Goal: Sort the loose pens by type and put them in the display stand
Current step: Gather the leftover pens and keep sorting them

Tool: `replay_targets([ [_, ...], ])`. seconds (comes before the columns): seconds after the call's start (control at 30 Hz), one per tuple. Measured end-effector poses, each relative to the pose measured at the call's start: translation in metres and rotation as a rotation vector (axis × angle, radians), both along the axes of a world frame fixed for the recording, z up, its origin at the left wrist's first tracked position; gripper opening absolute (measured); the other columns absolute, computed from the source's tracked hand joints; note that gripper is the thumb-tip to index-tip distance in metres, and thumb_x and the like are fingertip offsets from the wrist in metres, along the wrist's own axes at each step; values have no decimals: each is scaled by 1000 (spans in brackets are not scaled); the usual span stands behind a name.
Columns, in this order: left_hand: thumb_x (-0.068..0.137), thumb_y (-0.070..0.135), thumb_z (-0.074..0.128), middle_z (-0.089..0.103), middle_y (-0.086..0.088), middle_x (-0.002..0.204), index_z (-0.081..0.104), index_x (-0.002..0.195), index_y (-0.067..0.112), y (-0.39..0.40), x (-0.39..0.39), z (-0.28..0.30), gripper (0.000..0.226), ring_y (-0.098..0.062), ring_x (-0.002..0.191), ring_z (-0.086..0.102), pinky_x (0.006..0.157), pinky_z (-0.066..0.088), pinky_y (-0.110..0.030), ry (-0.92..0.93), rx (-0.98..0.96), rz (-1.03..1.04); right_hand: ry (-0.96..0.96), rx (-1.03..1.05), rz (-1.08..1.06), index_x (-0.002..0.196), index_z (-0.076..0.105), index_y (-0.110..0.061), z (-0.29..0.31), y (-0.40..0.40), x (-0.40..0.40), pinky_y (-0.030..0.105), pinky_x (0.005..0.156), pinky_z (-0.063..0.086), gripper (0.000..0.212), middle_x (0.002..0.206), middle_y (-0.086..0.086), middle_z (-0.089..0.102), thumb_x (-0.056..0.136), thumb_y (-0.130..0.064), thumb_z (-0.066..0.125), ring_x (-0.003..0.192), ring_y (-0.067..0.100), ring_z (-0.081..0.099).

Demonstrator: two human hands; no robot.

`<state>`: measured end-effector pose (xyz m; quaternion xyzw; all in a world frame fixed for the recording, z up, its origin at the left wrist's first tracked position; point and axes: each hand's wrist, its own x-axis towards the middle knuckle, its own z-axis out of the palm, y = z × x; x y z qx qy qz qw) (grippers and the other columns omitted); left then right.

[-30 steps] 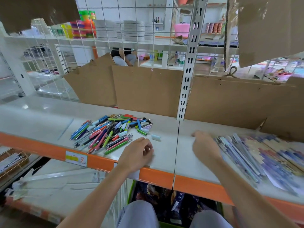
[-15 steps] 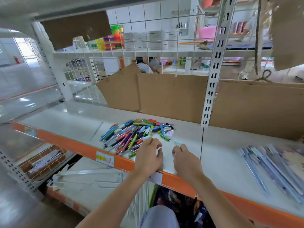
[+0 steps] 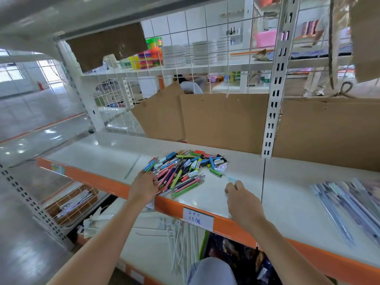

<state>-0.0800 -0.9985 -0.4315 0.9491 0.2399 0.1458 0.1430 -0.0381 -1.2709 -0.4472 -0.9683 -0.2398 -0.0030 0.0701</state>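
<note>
Pens, frame centre: mixed pink, green, blue, black. Shelf white, orange front edge. Cardboard plain brown. Price label white, blue writing.

The near ends of several pens in the loose multicoloured pen pile are covered by the left hand; whether one is gripped can't be told. The right hand's fingertips are hidden by its back. The clear-wrapped flat packets are blurred and cut off at the right edge. The white handwritten price label is only partly legible. The wire basket's contents are too blurred to identify.
</note>
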Motion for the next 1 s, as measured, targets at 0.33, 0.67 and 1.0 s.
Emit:
replay_targets([
  [0.33, 85, 2, 54, 52, -11, 87, 59, 68, 7, -4, 2, 14, 19, -27, 92, 59, 76, 46, -31, 239, -7, -44, -8, -9, 18, 134, 35, -11, 0, -2, 0, 22, 62, 39, 45, 135, 4, 34, 92, 1, 41, 88, 11, 34],
  [0.67, 89, -4, 40, 54, -23, 114, 35, 124, -6, -25, -3, 14, 36, -36, 103, 55, 75, 41, -39, 109, -67, 85, 12, 118, -46, 123, 41, -17, 8, -2, -6, 25, 57, 38, 28, 125, 3, 40, 97, -7, 37, 70, 19, 44],
  [1.0, 102, 29, 30, 56, -1, 82, 45, 95, 16, -90, 12, 10, 20, -20, 75, 56, 62, 43, -33, -67, 46, -287, 69, 479, -185, 122, 47, -17, 10, -10, 22, 29, 80, 43, 25, 126, 2, 42, 98, -16, 40, 101, 20, 55],
])
